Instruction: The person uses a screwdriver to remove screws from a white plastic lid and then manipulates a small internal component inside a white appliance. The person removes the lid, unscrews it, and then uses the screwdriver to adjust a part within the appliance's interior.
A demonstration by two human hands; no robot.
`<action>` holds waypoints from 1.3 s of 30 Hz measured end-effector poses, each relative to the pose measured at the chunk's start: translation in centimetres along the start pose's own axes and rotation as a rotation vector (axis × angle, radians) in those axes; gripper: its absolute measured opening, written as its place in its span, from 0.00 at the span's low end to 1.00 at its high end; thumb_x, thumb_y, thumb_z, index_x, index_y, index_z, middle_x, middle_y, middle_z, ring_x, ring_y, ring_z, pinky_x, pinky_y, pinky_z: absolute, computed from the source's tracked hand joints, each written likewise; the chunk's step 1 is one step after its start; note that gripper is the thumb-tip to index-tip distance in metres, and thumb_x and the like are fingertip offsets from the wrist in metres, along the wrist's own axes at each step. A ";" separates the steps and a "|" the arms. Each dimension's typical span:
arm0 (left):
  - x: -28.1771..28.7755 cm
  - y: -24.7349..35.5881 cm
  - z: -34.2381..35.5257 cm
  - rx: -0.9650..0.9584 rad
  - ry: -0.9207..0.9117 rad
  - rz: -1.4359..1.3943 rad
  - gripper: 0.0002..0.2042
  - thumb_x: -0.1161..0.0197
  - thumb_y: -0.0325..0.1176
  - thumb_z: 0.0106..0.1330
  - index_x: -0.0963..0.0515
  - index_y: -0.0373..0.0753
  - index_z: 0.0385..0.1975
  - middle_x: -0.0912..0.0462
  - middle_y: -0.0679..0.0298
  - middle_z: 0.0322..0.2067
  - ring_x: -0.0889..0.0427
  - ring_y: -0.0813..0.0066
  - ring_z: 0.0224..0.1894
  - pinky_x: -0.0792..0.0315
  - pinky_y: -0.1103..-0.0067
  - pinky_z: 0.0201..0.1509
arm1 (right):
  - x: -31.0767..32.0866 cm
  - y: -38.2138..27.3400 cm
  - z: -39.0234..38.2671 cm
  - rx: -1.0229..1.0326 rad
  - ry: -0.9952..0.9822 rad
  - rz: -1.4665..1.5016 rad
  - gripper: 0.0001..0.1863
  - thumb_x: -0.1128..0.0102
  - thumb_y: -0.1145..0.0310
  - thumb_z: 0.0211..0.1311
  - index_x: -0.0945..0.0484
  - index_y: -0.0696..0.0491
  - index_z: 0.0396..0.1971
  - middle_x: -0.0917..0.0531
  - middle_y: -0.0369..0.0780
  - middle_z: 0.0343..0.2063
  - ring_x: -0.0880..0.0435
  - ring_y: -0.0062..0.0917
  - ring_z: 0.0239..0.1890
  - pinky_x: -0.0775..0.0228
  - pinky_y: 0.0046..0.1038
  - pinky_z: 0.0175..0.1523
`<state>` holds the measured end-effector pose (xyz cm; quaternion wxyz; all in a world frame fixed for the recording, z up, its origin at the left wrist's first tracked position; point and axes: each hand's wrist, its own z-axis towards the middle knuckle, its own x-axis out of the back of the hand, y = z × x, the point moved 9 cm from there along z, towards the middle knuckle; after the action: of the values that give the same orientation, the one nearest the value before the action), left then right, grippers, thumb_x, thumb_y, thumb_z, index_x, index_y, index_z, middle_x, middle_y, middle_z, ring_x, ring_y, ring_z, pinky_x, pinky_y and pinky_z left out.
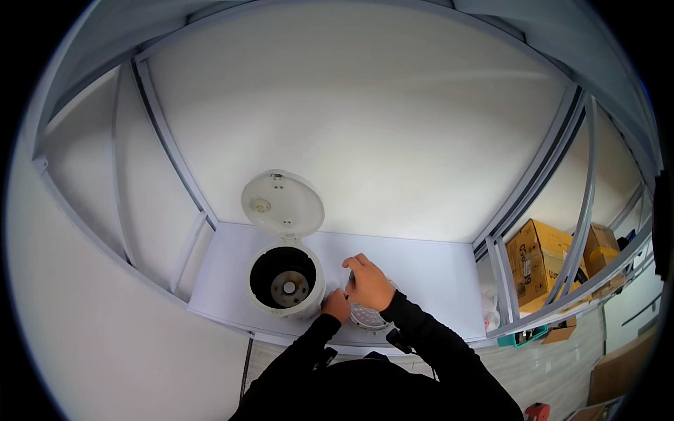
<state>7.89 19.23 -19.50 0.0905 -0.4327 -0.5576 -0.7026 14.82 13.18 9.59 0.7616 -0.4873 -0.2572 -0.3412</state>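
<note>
A white rice cooker (315, 300) stands on the table with its lid (295, 203) tipped up and back. Inside its dark well, the round metal heating plate (288, 288) shows, with no pot over it. Just right of the cooker, my left hand (337, 306) is closed low by a pale, round, perforated piece (368, 317). Over that same piece my right hand (371, 283) is bent, fingers curled round a small dark thing that I cannot make out. Both hands partly cover the perforated piece, and what my left fingers grip is hidden.
The white table (435, 281) is bounded by a grey metal frame (172, 140) and a pale back panel (351, 140). Beyond the frame on the right are cardboard boxes (531, 259), a teal crate (523, 337) and a white plastic bag (491, 312).
</note>
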 end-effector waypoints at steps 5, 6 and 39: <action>1.4 3.0 -0.9 0.094 -0.065 -0.086 0.12 0.35 0.34 0.66 0.24 0.32 0.40 0.18 0.44 0.41 0.19 0.41 0.47 0.25 0.54 0.52 | -0.2 2.9 -1.2 -0.182 -0.076 -0.295 0.18 0.36 0.75 0.54 0.23 0.55 0.47 0.22 0.48 0.38 0.17 0.47 0.37 0.21 0.41 0.43; 1.4 3.1 -1.0 0.090 -0.062 -0.088 0.12 0.35 0.34 0.66 0.24 0.32 0.41 0.18 0.44 0.41 0.19 0.41 0.47 0.25 0.54 0.52 | -0.3 2.9 -1.2 -0.130 -0.066 -0.282 0.18 0.35 0.74 0.55 0.23 0.55 0.47 0.22 0.48 0.38 0.16 0.47 0.37 0.21 0.41 0.43; 1.4 2.1 -0.9 0.090 -0.030 -0.104 0.12 0.32 0.33 0.64 0.23 0.33 0.41 0.16 0.46 0.39 0.17 0.42 0.46 0.24 0.55 0.51 | 0.1 1.2 -1.3 -0.025 -0.017 -0.133 0.17 0.34 0.73 0.57 0.25 0.56 0.47 0.19 0.49 0.37 0.16 0.48 0.34 0.22 0.44 0.42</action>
<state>7.88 18.22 -17.00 0.0648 -0.4089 -0.6116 -0.6742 15.91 12.30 8.51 0.7288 -0.4817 -0.2912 -0.3899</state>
